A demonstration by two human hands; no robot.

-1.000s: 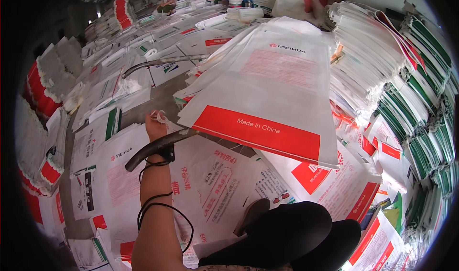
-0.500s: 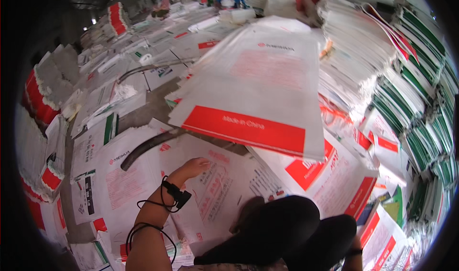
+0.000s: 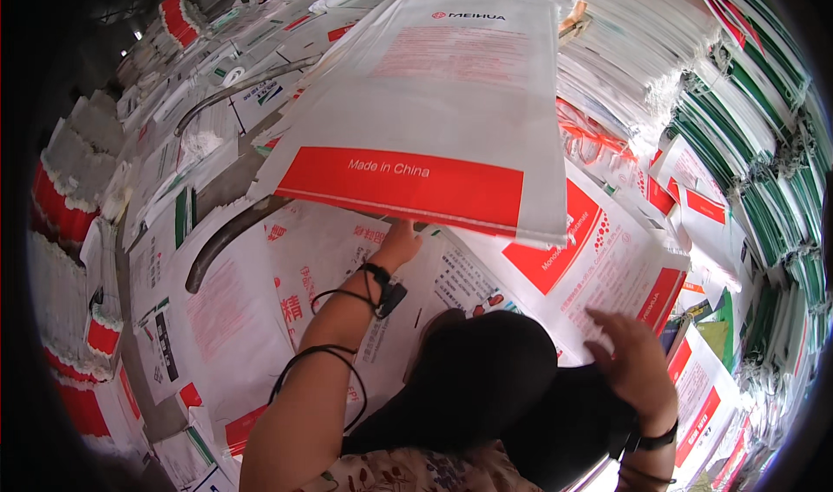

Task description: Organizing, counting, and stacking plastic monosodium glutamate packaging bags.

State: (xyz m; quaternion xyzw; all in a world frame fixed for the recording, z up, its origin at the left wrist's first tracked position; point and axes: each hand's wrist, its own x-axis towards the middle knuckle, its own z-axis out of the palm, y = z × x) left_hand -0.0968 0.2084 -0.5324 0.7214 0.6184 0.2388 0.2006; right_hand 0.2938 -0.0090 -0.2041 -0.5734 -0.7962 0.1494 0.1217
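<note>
A pile of flat white woven sacks (image 3: 434, 110) with a red band along its near edge lies in front of me. My left hand (image 3: 401, 242) reaches up to that near edge. Its fingertips meet or slip under the edge, and their grip is hidden. Over my right knee, my right hand (image 3: 629, 357) is raised with its fingers apart and holds nothing. Beneath it and a little beyond lies another white sack (image 3: 599, 292) with red panels. A printed white sack (image 3: 347, 258) is spread under my left forearm.
A bent dark tube (image 3: 230, 240) lies left of the pile, and a longer curved one (image 3: 243, 84) farther back. Tall stacks of white sacks (image 3: 625, 41) and green-edged sacks (image 3: 737, 119) rise on the right. Red-and-white bundles (image 3: 65, 206) stand at the left.
My left hand has moved forward and right to the sack pile's near edge. My right hand has come up into view from beside my knee. The view has tilted down.
</note>
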